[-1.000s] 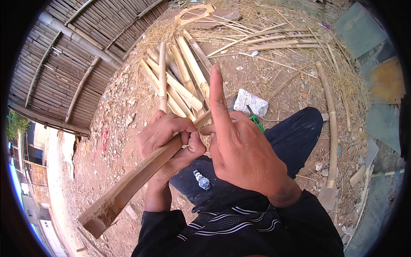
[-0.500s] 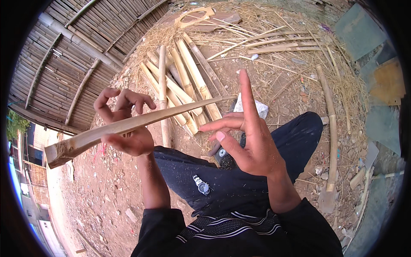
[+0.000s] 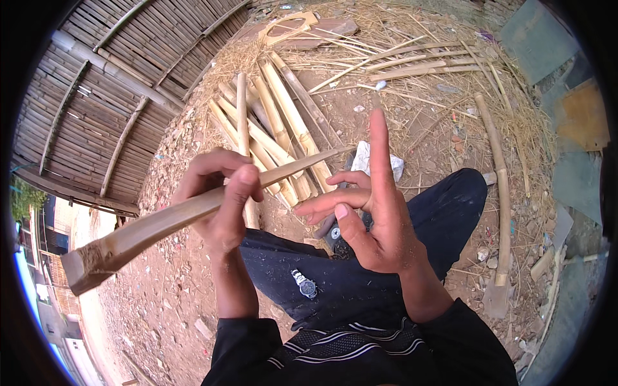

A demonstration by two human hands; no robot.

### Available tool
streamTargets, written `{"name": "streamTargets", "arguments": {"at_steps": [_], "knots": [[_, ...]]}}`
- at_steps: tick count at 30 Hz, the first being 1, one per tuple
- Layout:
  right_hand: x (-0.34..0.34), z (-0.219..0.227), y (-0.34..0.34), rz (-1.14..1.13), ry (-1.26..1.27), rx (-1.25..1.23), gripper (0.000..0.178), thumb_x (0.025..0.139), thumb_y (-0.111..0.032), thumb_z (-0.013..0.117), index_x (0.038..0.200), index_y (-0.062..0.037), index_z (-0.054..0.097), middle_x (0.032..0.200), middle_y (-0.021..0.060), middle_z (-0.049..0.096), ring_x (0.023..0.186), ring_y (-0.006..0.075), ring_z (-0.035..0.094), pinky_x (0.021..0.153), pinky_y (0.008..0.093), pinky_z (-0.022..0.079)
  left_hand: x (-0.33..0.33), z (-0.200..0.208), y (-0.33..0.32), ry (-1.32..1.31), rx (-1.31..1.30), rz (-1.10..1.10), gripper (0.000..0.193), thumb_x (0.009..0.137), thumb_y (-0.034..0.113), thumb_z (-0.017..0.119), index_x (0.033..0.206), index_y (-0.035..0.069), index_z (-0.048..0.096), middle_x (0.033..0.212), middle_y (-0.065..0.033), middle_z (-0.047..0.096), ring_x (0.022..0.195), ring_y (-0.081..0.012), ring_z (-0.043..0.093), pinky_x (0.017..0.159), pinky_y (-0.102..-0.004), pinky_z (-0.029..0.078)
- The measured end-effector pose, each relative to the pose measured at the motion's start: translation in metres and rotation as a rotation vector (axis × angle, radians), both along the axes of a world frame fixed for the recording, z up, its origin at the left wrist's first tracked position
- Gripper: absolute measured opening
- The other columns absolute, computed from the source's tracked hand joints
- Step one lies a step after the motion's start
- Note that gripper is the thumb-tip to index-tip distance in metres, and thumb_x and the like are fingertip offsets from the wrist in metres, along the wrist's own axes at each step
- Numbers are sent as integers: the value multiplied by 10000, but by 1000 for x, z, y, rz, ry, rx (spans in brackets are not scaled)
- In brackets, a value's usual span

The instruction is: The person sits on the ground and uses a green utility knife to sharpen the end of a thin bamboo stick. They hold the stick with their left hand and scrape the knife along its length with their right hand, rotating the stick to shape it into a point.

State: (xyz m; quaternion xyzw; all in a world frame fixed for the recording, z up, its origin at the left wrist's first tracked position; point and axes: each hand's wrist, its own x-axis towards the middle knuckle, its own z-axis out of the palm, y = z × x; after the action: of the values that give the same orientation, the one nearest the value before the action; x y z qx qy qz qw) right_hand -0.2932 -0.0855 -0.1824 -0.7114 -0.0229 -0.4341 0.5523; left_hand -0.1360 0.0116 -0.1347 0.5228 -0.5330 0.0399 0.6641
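A long split bamboo strip [image 3: 161, 225] slants across the view, with its thick node end toward me at the left and its tip farther off near the middle. My left hand [image 3: 222, 193] is closed round its middle, thumb on top. To the right of the tip, my right hand [image 3: 380, 225] is raised with the index finger pointing up. Its thumb and other fingers are partly bent but apart, and I see nothing held in them. The right hand appears clear of the strip.
Split bamboo lengths [image 3: 283, 122] lie piled on the dirt ahead, with straw and thin strips beyond. A silver wristwatch [image 3: 304, 283] rests on my dark trousers. A long-handled tool [image 3: 494, 193] lies at the right. A bamboo wall [image 3: 96, 109] stands at the left.
My left fingers, loosely spread before, have closed round the bamboo strip. Its thick end has swung lower. My right hand has shifted slightly right and keeps its index finger raised.
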Motion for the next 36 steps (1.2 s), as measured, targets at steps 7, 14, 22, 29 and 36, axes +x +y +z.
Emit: {"name": "streamTargets", "arguments": {"at_steps": [7,14,22,29,36], "knots": [[-4,26,4,-46,-20,-287,779,857,-85,433,1328,139,-146,797,152,660,656,188,618,786,403,459,-16,31,6,-367,430,-170,306,550,237,823,741,47,678,530,13,453,486,-82,458,441,-247,317],[-1,24,5,-86,-71,-423,785,853,-78,436,1324,145,-151,676,94,609,627,163,582,783,408,451,-19,30,9,-164,463,-273,104,684,99,740,739,40,675,603,-48,594,529,-139,558,480,-255,387],[-4,26,6,-3,-28,-286,786,863,-120,413,1334,124,-167,614,32,573,618,129,553,829,421,418,-27,32,10,-53,529,-195,171,648,139,743,698,-6,666,606,-85,579,551,-147,536,498,-260,368],[-3,16,-2,10,25,-65,704,895,-82,422,1390,57,-58,818,142,626,619,173,570,665,315,447,-22,23,6,-122,407,-134,230,750,194,712,782,-26,653,602,-92,582,518,-144,547,491,-243,404],[16,-18,-21,112,36,115,669,941,-101,371,1413,-38,-99,1023,218,622,1021,257,598,948,345,396,25,15,-5,159,-57,-16,478,912,426,467,961,-39,566,477,41,314,394,-56,312,472,-232,361]]}}
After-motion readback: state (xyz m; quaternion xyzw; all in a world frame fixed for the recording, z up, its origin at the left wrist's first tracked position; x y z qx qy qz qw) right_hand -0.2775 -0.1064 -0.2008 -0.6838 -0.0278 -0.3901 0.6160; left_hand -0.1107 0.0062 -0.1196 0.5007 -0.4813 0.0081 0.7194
